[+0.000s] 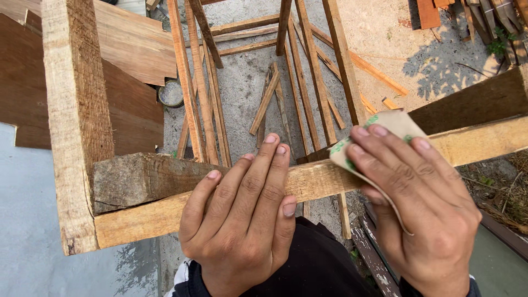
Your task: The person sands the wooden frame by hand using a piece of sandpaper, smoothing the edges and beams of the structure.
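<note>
The left hand [242, 220] is lying flat, fingers spread, on the wooden rail [319, 179] of a rough frame, while the right hand [423, 209] is pressing folded sandpaper [385, 129] over the rail's edge, thumb hidden underneath, both wrists cut off below.

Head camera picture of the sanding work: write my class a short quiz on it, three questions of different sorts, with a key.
1. True or false: the left hand lies flat on the wooden rail.
2. Which hand presses the sheet of sandpaper on the rail? A. the left hand B. the right hand C. neither hand
3. Fill in: the loose wooden slats lie on the ____ below the frame.

Key
1. True: its fingers rest spread across the rail.
2. B: the sheet is folded over the rail under the right hand's fingers.
3. Ground, dusty concrete by the look of it.
</note>
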